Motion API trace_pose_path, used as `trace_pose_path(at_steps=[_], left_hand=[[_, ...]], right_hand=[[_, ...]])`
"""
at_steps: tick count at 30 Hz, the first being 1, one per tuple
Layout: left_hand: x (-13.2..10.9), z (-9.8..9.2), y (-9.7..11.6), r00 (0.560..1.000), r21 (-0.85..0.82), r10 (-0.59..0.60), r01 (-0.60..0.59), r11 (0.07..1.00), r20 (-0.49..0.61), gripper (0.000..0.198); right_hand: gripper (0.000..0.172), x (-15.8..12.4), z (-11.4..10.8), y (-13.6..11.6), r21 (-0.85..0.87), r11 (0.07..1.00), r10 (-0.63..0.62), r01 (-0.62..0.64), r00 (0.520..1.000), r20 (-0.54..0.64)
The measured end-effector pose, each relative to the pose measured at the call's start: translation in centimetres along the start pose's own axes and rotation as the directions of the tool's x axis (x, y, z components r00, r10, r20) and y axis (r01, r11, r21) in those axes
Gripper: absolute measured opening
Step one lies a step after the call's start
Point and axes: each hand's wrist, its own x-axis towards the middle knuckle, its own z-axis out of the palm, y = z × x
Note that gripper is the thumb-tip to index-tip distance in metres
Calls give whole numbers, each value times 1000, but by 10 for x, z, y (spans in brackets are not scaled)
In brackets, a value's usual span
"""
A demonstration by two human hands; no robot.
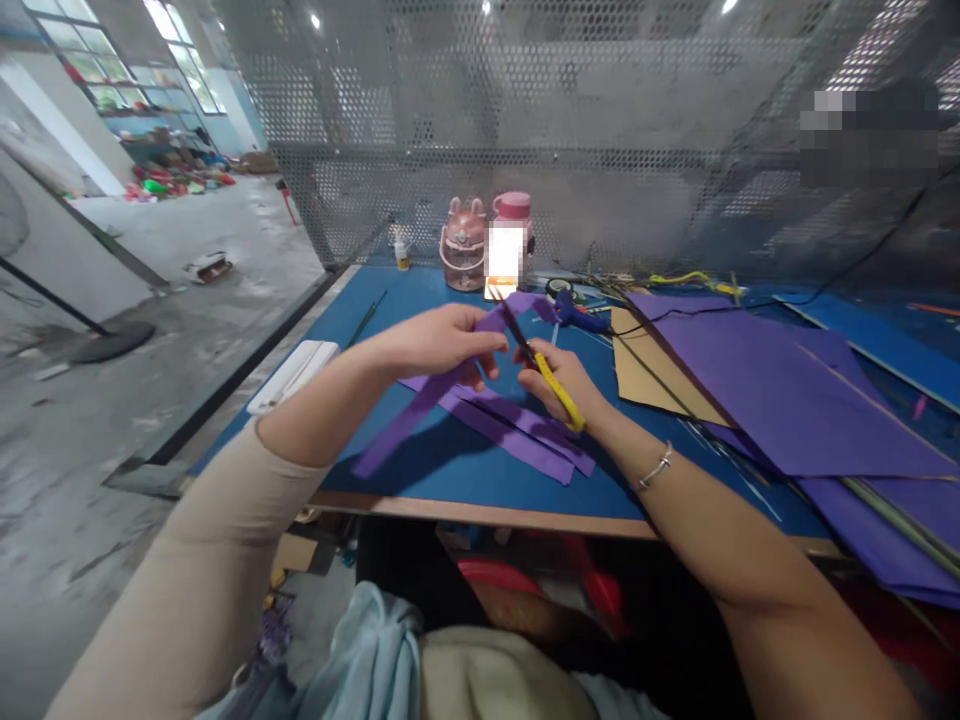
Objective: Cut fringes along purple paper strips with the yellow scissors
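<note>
My left hand [454, 342] is closed on a long purple strip [405, 430], whose one end hangs down toward the table's front edge. The other end of the strip arches up and to the right, past the scissors. Yellow-handled scissors [551, 378] are in my right hand [566, 385], with their dark blades pointing up and left against the strip. Whether the blades are apart is hard to make out. More purple strips [525, 440] lie on the blue tabletop [420, 480] below my hands. A blue glue gun [581, 315] rests just beyond my right hand.
Purple sheets [735, 370] and a tan board [652, 370] are piled on the right. A white case [294, 376] lies at the left edge. At the back stand a brown jar [463, 250], a pink-lidded bottle [514, 207], a lit phone [505, 260] and a small white bottle [402, 252].
</note>
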Motion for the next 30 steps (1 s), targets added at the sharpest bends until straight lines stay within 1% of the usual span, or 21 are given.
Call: trace_pose_path(at_steps=[1,3,4,5,6,7,9,10,11,13,15,16,17,18,20,21,22,23,24,27,30], left_hand=[[4,5,-15,999,-82,-13,10,997,-34,20],[13,14,-50,981,-239,-10,-37,970,-192,19],[18,17,-67,964,-270,-17,-57,961,-265,23],[22,19,-82,955,-254,-1,-78,964,-298,27],[25,20,-96,948,-182,45,-107,977,-315,31],[28,19,-106,948,-70,97,-123,990,-303,32],[30,17,-118,940,81,129,-109,991,-315,32],[30,16,-121,935,102,124,-96,990,-331,32],[29,16,-122,929,76,107,-85,993,-354,33],[27,18,-121,926,-84,45,-82,993,-374,33],[24,22,-118,938,-286,-24,-82,955,-346,30],[22,24,-116,945,-361,-38,-88,928,-326,28],[21,27,-115,945,-413,-28,-115,904,-325,26],[20,30,-114,942,-450,-12,-148,881,-335,25],[19,36,-112,933,-499,12,-203,842,-360,22],[18,38,-111,927,-520,9,-219,825,-376,21],[17,41,-110,921,-541,-3,-227,810,-391,21],[17,43,-110,914,-560,-23,-227,796,-404,20],[16,45,-109,910,-577,-47,-220,786,-412,20],[14,48,-108,899,-587,-101,-189,787,-426,19],[12,50,-108,884,-507,-58,-211,836,-464,19]], right_hand=[[40,2,0,0,-69,997,23,-21,999,28],[40,4,3,3,-181,982,75,-59,994,81],[42,4,4,4,-230,970,110,-82,988,112],[44,4,5,6,-278,954,153,-108,978,144],[47,4,6,8,-327,935,201,-138,965,169],[49,4,5,9,-370,914,250,-167,949,190],[52,4,-2,11,-425,883,319,-198,918,235],[55,4,-8,12,-438,878,333,-194,904,269],[56,5,-16,12,-441,880,337,-178,888,314],[59,9,-32,13,-431,891,336,-143,846,413],[65,14,-46,14,-394,907,336,-147,817,469],[67,15,-50,16,-351,922,323,-162,822,468],[68,16,-51,18,-290,941,294,-175,846,444],[66,16,-50,20,-216,959,257,-182,881,398],[58,11,-44,23,-87,980,195,-178,948,253],[55,7,-39,24,-65,981,189,-180,963,190],[56,3,-34,25,-83,980,189,-179,971,143],[58,-2,-30,24,-142,974,192,-174,974,118],[60,-6,-26,24,-227,960,194,-163,974,121],[60,-13,-23,21,-411,906,194,-104,964,185],[57,-13,-25,21,-460,887,184,-49,950,252]])
